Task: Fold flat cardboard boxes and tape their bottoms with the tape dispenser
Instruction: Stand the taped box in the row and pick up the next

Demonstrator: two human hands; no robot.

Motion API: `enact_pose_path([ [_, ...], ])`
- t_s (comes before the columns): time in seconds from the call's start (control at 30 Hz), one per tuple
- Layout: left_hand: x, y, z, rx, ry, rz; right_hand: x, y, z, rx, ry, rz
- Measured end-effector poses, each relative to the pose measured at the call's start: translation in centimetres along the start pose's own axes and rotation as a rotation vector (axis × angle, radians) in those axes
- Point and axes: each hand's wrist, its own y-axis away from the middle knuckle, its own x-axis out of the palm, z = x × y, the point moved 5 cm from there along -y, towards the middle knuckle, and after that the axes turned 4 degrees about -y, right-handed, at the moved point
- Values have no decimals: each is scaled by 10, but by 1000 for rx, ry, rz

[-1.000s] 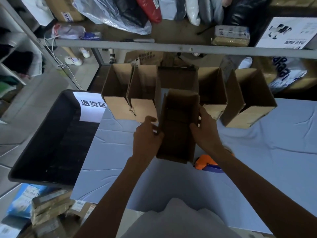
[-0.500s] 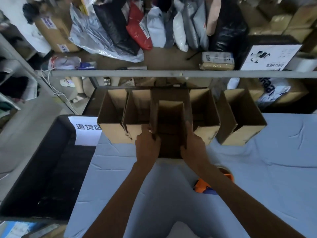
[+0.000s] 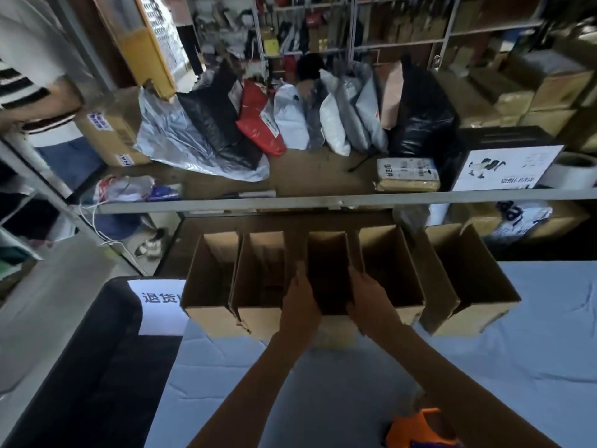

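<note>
An open-topped cardboard box (image 3: pixel 327 270) stands in a row of several folded boxes along the far side of the blue-covered table (image 3: pixel 323 383). My left hand (image 3: pixel 298 300) grips its left wall and my right hand (image 3: pixel 368 299) grips its right wall. Neighbouring boxes stand at the left (image 3: pixel 210 305), at the right (image 3: pixel 400 276) and further right (image 3: pixel 478 286), all upright with open tops. The orange tape dispenser (image 3: pixel 420 428) lies on the table near the bottom edge, under my right forearm.
A black bin (image 3: pixel 80 367) with a white label sits left of the table. A metal shelf rail (image 3: pixel 323 200) runs just behind the boxes; above it lie mailer bags (image 3: pixel 290 121) and parcels. A person in a striped top (image 3: pixel 29 92) stands far left.
Both hands carried the box away from me and set it into the row between the other boxes. The view tilted upward, so the shelf and dispenser sit lower in frame.
</note>
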Motion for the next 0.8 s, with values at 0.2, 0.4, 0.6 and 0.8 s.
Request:
enact_pose_path([
  [0.2,10,-8,10,22,-74,1,7,-2,-9,14,-2,-14],
  [0.4,9,-13,6,42,-111,9,10,-6,-2,-10,173,-24],
  [0.6,7,-14,8,26,-180,61,11,-9,0,15,190,-7],
  [0.8,1,-13,2,40,-180,76,6,-7,-2,20,178,-11],
])
